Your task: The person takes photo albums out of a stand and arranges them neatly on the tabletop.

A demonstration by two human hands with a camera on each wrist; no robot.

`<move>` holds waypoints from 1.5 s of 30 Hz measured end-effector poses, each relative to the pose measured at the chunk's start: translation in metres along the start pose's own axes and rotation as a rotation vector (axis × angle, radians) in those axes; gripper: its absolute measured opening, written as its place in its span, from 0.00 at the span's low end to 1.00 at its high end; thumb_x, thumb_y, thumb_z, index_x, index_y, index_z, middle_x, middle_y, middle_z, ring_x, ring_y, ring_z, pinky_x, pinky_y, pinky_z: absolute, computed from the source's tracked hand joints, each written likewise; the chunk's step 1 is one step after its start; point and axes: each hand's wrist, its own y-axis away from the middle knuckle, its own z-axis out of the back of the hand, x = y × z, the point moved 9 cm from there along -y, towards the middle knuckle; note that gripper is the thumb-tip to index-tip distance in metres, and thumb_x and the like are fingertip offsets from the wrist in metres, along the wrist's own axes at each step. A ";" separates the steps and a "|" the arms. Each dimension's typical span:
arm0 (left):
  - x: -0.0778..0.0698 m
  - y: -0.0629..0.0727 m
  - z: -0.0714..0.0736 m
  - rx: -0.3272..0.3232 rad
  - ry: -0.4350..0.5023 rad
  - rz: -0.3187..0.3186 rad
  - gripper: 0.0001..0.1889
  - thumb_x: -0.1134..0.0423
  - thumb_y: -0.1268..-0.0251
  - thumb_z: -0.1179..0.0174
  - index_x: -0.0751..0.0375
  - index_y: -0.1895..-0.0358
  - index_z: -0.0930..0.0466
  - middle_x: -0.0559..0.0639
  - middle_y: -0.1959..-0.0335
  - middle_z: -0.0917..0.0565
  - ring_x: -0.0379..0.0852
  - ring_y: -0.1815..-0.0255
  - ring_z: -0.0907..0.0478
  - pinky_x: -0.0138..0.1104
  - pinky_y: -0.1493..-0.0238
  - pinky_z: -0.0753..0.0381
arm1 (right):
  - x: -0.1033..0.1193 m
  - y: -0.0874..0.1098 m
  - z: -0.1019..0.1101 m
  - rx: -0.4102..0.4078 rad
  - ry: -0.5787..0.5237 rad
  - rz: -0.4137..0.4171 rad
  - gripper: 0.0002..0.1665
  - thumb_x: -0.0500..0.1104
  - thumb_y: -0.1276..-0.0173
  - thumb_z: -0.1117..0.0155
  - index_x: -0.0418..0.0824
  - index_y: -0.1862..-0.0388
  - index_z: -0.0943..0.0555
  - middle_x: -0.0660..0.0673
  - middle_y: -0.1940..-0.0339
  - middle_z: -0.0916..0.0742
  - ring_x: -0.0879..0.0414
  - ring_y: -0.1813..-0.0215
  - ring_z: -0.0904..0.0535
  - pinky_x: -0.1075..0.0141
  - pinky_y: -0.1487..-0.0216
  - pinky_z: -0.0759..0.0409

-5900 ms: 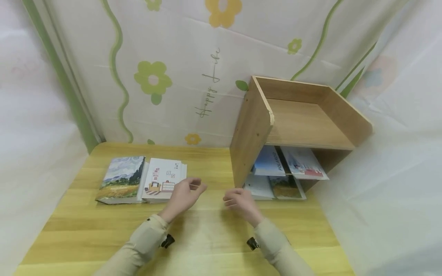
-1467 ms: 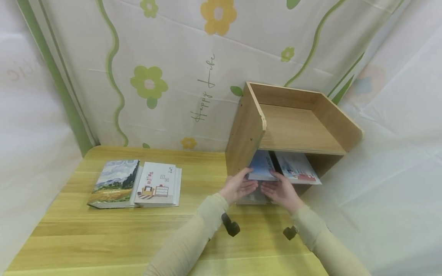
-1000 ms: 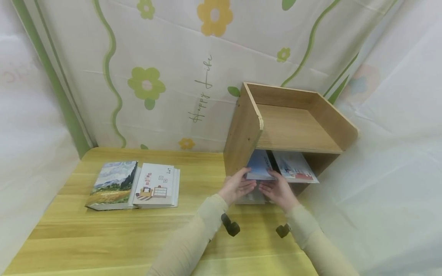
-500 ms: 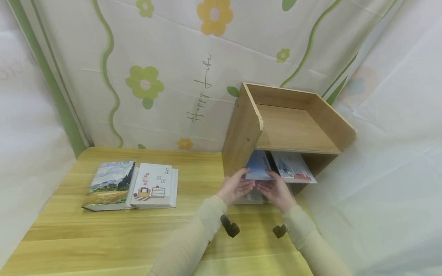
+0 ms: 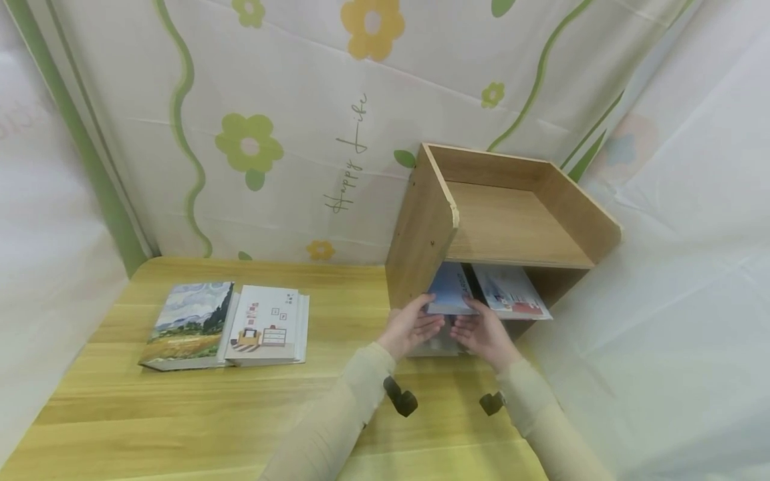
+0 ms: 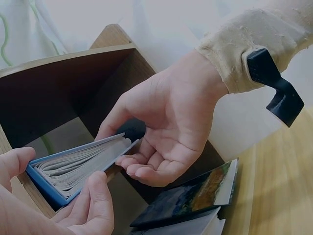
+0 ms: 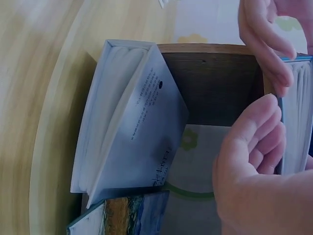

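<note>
In a wooden shelf unit, blue book, pale-paged, dark-lettered, left fingers and right fingers pinching it

We looked forward-down from the head; closely into the shelf from each wrist; all shared the blue book.

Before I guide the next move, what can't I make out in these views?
Head view: part of the lettering on the blue book, covered by the thumb of the right hand.
Head view: much of the lower white book, behind the left hand.
Right wrist view: its small print, too blurred to read.
Right wrist view: the lower landscape book, cut off by the bottom edge.
</note>
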 end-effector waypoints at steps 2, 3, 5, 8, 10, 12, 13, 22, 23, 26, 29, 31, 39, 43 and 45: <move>0.000 0.001 0.000 0.000 -0.005 -0.003 0.35 0.55 0.46 0.27 0.75 0.43 0.31 0.70 0.56 0.18 0.61 0.50 0.19 0.41 0.50 0.17 | -0.001 0.001 0.000 0.000 -0.002 -0.014 0.39 0.50 0.25 0.43 0.35 0.30 0.52 0.36 0.46 0.35 0.47 0.50 0.28 0.50 0.30 0.38; 0.000 0.001 0.000 0.003 -0.008 -0.005 0.35 0.55 0.46 0.27 0.76 0.42 0.32 0.70 0.55 0.19 0.62 0.49 0.20 0.41 0.50 0.17 | -0.001 0.001 0.000 -0.001 0.000 -0.016 0.39 0.49 0.25 0.43 0.35 0.30 0.52 0.36 0.46 0.35 0.46 0.50 0.28 0.50 0.30 0.37; 0.001 0.001 -0.001 0.013 -0.020 -0.008 0.37 0.54 0.45 0.28 0.77 0.40 0.33 0.70 0.55 0.19 0.61 0.48 0.20 0.41 0.49 0.18 | -0.001 0.002 -0.001 0.007 0.004 -0.013 0.40 0.49 0.25 0.44 0.36 0.28 0.54 0.35 0.45 0.35 0.46 0.47 0.28 0.50 0.29 0.38; 0.001 0.000 -0.002 0.026 -0.035 -0.013 0.39 0.53 0.44 0.28 0.78 0.38 0.35 0.69 0.55 0.19 0.60 0.49 0.19 0.40 0.50 0.17 | 0.003 0.003 -0.002 0.014 0.010 0.006 0.44 0.48 0.25 0.44 0.40 0.23 0.57 0.34 0.43 0.35 0.45 0.46 0.29 0.50 0.29 0.38; 0.001 0.000 -0.003 0.040 -0.052 -0.019 0.39 0.52 0.43 0.29 0.76 0.37 0.34 0.68 0.54 0.19 0.59 0.49 0.19 0.39 0.50 0.18 | 0.004 0.003 -0.002 0.014 0.012 0.013 0.45 0.49 0.24 0.44 0.41 0.22 0.58 0.34 0.43 0.35 0.45 0.46 0.29 0.51 0.30 0.36; 0.000 0.000 -0.004 0.046 -0.061 -0.027 0.37 0.52 0.42 0.30 0.74 0.36 0.32 0.68 0.54 0.18 0.59 0.48 0.20 0.39 0.50 0.18 | 0.004 0.003 -0.002 0.008 0.002 0.017 0.45 0.48 0.25 0.43 0.40 0.22 0.58 0.34 0.43 0.36 0.45 0.46 0.30 0.52 0.32 0.33; 0.000 0.000 -0.004 0.047 -0.064 -0.030 0.36 0.51 0.42 0.30 0.72 0.36 0.31 0.67 0.54 0.18 0.60 0.48 0.20 0.38 0.50 0.18 | 0.003 0.003 -0.002 0.007 -0.002 0.017 0.46 0.48 0.25 0.43 0.40 0.22 0.59 0.34 0.43 0.36 0.44 0.45 0.30 0.52 0.33 0.31; 0.000 0.001 -0.002 0.020 -0.065 -0.065 0.34 0.51 0.42 0.30 0.70 0.38 0.28 0.68 0.54 0.19 0.58 0.51 0.18 0.37 0.53 0.17 | 0.000 0.005 -0.001 -0.009 -0.053 0.027 0.47 0.46 0.26 0.42 0.43 0.20 0.58 0.31 0.41 0.36 0.41 0.42 0.32 0.50 0.32 0.32; 0.001 0.001 -0.002 0.025 -0.071 -0.067 0.34 0.51 0.42 0.31 0.70 0.38 0.28 0.68 0.53 0.19 0.58 0.52 0.18 0.37 0.52 0.17 | 0.000 0.006 -0.001 -0.012 -0.051 0.026 0.46 0.46 0.25 0.42 0.43 0.20 0.58 0.31 0.42 0.35 0.41 0.42 0.32 0.50 0.32 0.33; 0.003 0.002 -0.003 0.036 -0.083 -0.066 0.32 0.51 0.40 0.32 0.69 0.38 0.27 0.68 0.53 0.20 0.57 0.52 0.19 0.37 0.52 0.17 | -0.001 0.008 0.000 -0.018 -0.044 0.024 0.43 0.45 0.25 0.43 0.43 0.21 0.55 0.32 0.44 0.33 0.41 0.44 0.30 0.50 0.31 0.35; 0.004 0.004 -0.003 0.037 -0.082 -0.066 0.32 0.52 0.40 0.32 0.71 0.38 0.28 0.68 0.53 0.19 0.57 0.52 0.19 0.37 0.52 0.17 | -0.001 0.009 0.001 -0.018 -0.034 0.026 0.42 0.45 0.25 0.42 0.43 0.22 0.53 0.33 0.46 0.31 0.43 0.47 0.28 0.50 0.32 0.33; 0.004 0.005 -0.003 0.035 -0.082 -0.071 0.33 0.52 0.39 0.32 0.72 0.38 0.29 0.68 0.54 0.19 0.58 0.51 0.19 0.36 0.53 0.17 | 0.000 0.009 0.001 -0.011 -0.021 0.031 0.43 0.46 0.26 0.42 0.43 0.22 0.53 0.33 0.47 0.31 0.43 0.48 0.27 0.51 0.33 0.32; 0.005 0.005 -0.002 0.032 -0.078 -0.077 0.32 0.52 0.41 0.31 0.71 0.40 0.27 0.70 0.53 0.18 0.60 0.50 0.19 0.37 0.53 0.17 | 0.000 0.008 0.002 -0.018 -0.010 0.031 0.41 0.46 0.26 0.42 0.43 0.23 0.51 0.34 0.50 0.30 0.44 0.49 0.28 0.50 0.33 0.32; 0.005 0.006 -0.003 0.036 -0.074 -0.074 0.31 0.53 0.41 0.31 0.72 0.41 0.27 0.71 0.52 0.19 0.59 0.51 0.18 0.39 0.51 0.17 | 0.000 0.008 0.003 -0.021 0.001 0.029 0.42 0.45 0.26 0.42 0.44 0.22 0.53 0.33 0.47 0.32 0.42 0.45 0.30 0.50 0.34 0.30; 0.005 0.007 -0.003 0.037 -0.065 -0.075 0.32 0.53 0.41 0.31 0.74 0.41 0.29 0.72 0.51 0.20 0.60 0.51 0.19 0.40 0.50 0.17 | 0.000 0.008 0.003 -0.017 -0.002 0.028 0.44 0.45 0.26 0.43 0.44 0.21 0.55 0.32 0.45 0.34 0.41 0.40 0.34 0.50 0.33 0.32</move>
